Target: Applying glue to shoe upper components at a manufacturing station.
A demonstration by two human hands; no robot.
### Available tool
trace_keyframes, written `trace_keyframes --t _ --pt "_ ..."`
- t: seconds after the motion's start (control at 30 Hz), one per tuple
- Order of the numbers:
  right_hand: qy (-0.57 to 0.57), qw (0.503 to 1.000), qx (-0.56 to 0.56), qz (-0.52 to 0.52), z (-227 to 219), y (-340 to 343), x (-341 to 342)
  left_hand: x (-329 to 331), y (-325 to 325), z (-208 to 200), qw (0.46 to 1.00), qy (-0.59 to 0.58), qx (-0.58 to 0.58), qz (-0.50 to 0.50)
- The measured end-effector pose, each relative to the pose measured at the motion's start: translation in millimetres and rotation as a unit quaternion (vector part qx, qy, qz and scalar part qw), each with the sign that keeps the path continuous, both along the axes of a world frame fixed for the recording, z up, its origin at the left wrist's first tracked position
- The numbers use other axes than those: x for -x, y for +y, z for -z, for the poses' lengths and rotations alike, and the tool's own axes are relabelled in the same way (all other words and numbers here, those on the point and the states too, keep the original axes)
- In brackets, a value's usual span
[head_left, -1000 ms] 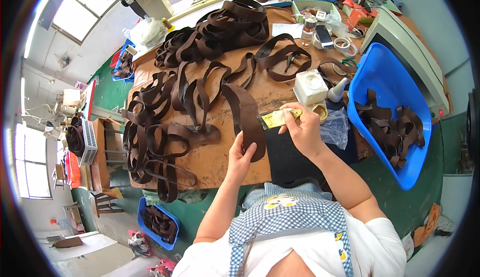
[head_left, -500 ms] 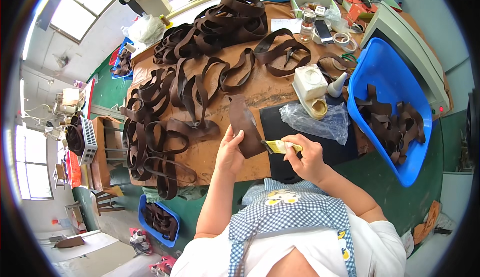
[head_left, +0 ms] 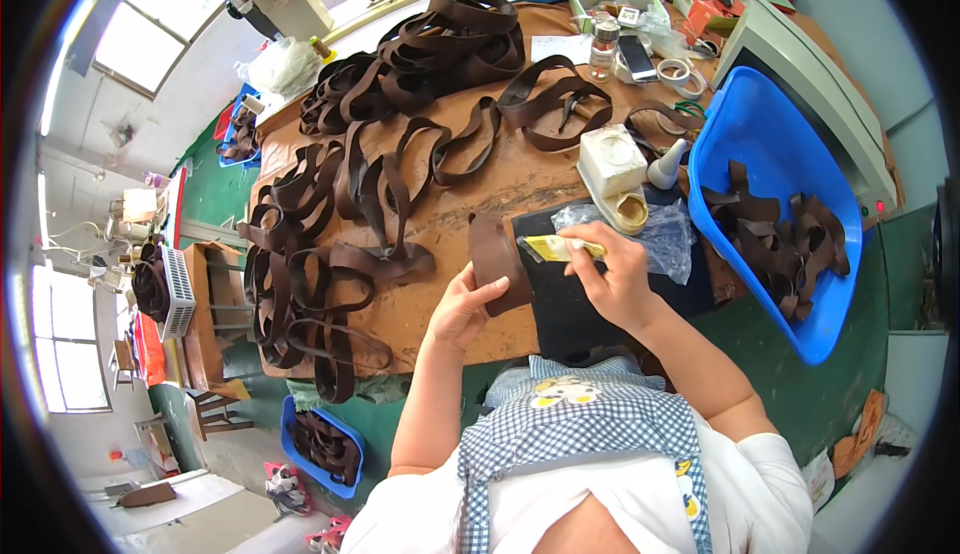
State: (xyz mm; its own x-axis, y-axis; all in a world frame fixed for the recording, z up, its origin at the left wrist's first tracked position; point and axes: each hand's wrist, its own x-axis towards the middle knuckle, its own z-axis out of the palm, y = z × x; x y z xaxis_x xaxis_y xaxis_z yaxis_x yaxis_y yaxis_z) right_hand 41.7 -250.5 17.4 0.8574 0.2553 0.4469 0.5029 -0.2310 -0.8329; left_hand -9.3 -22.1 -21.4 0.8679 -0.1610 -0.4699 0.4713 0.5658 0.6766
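Note:
My left hand pinches the near end of a short, wide brown strip, thumb on top, above the table's front edge. My right hand is closed around a flat brush with a yellow handle. The brush's bristles point left and sit at the strip's right edge; whether they touch it I cannot tell. Beneath the brush lies a black mat, and crumpled clear plastic covers part of it. Just beyond stands a white block-shaped container with a round open pot at its near side.
Long brown strips lie heaped and looped over the table's left and far parts. A blue basin of strip pieces tilts at the right. Behind are a white nozzle bottle, a phone and tape rolls.
The brush has moved up and slightly left along the strip's right edge. My left hand has shifted slightly, turning the strip more upright. The whole view has tilted a little.

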Motion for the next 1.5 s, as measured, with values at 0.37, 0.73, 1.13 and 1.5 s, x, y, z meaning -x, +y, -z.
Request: trace_keyframes --t 0.37,0.73,1.13,1.5 --pt "0.057 0.991 0.043 -0.113 -8.6 -7.6 5.3 -0.6 14.2 7.2 0.999 0.020 0.045 -0.009" --pt "0.053 0.997 -0.002 -0.049 -17.8 -24.4 5.6 -6.8 26.5 25.7 0.998 0.003 -0.052 0.047" --pt "0.072 0.995 -0.072 0.002 -19.1 14.6 -11.4 -12.3 1.9 -0.1 0.975 -0.144 -0.162 -0.047" --pt "0.006 0.998 0.030 -0.060 -4.3 10.5 10.7 -16.4 11.9 -3.5 0.992 -0.067 -0.066 -0.090"
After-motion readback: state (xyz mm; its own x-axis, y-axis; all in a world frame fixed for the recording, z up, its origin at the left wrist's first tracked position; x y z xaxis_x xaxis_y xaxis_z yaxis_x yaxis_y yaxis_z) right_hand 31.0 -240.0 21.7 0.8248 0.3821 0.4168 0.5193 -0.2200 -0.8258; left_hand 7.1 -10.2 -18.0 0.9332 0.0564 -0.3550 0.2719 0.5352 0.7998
